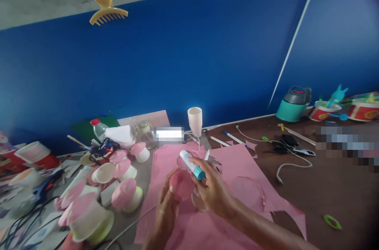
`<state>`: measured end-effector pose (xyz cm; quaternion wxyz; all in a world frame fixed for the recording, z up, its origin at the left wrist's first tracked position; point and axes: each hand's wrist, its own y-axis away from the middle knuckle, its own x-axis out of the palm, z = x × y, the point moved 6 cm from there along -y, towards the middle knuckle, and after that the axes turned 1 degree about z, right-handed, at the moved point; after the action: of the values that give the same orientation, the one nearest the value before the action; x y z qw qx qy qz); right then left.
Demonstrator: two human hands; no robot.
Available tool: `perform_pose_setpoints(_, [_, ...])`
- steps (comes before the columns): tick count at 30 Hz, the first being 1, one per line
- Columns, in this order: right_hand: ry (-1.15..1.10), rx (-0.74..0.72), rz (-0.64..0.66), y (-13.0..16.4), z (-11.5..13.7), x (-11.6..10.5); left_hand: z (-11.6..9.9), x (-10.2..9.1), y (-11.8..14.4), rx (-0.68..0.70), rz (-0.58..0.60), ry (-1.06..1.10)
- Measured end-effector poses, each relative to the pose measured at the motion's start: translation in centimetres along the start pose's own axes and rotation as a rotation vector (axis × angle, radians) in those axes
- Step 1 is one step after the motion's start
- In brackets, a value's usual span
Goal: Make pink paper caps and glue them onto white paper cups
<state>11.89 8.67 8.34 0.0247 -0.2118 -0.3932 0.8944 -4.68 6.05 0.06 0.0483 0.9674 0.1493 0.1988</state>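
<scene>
My right hand [211, 187] grips a white glue stick [192, 164] with a teal end, held slanted over a round pink paper piece [181, 185]. My left hand [166, 207] holds that pink piece from below and the left, fingers curled round its edge. Both hands hover above a large pink paper sheet [237, 179] with cut-out holes. A clear round object [199, 199] lies partly hidden under my right hand.
Several paper cups covered with pink paper [127, 194] crowd the left side. A white cup [195, 120] stands upright at the back. Pens [232, 137], a white cable [291, 165], a teal appliance [293, 104], a green ring [332, 221] lie right. Blue partition [189, 60] behind, yellow hair clip [107, 10] on top.
</scene>
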Motion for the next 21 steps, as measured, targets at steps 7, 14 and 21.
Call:
perform_pose_setpoints(7, [-0.005, -0.169, 0.134, 0.1, 1.3, 0.6, -1.4, 1.4, 0.1, 0.046, 0.056, -0.136])
perform_pose_setpoints(14, [-0.015, -0.218, 0.042, -0.2, 2.3, -0.9, -1.9, 0.8, -0.6, 0.094, -0.052, -0.13])
perform_pose_setpoints(21, [-0.026, -0.346, 0.204, 0.7, 4.3, 0.5, -3.0, -0.2, -0.5, 0.193, -0.083, -0.199])
